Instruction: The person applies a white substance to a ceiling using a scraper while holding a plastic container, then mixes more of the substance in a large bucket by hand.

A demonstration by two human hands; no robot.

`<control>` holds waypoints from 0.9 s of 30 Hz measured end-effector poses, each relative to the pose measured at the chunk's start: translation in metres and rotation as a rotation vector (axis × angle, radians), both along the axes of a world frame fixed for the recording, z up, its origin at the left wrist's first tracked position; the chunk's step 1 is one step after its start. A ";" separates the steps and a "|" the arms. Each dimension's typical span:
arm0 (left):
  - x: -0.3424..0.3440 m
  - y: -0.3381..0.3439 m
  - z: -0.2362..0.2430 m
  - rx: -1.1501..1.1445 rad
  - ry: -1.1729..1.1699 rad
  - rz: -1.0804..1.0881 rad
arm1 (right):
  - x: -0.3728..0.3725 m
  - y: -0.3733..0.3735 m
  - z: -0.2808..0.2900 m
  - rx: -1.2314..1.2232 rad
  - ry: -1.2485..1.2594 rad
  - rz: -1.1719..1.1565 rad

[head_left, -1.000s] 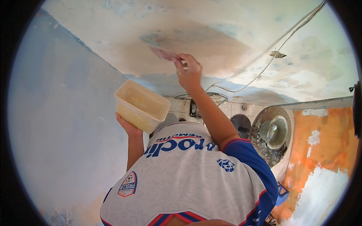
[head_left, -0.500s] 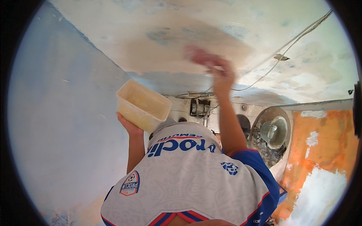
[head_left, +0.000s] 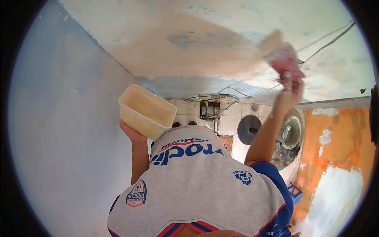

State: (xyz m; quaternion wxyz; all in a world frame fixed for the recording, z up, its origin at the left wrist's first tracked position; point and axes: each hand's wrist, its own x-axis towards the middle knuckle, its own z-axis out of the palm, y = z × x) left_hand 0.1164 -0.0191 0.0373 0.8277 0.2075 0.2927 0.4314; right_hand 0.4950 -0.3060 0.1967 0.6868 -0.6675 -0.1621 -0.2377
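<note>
A flat, pinkish-red spreader smeared with pale material (head_left: 285, 61), blurred, is pinched between the thumb and fingers of a person's raised right hand (head_left: 292, 90) at the right of the far wall; whether it touches the surface cannot be told. At left, the left hand (head_left: 134, 135) grips the underside of a tilted, cream, rectangular plastic tub (head_left: 140, 118) with yellowish residue inside. The 2 hands are well apart. Coverage looks partial: the beige-and-white, streaky far wall (head_left: 150, 59) appears coated across broad stretches, while blue patches near its middle and a blue-grey band (head_left: 177, 83) along its lower left edge look unfinished. Beside it stands a pale-blue left wall (head_left: 67, 126); at right, a grey round bucket (head_left: 290, 132) and an orange, white-patched wall (head_left: 312, 146).
</note>
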 end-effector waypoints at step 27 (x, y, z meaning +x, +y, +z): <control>0.000 0.045 0.011 -0.015 0.001 -0.098 | -0.029 0.139 -0.112 -0.345 0.093 0.105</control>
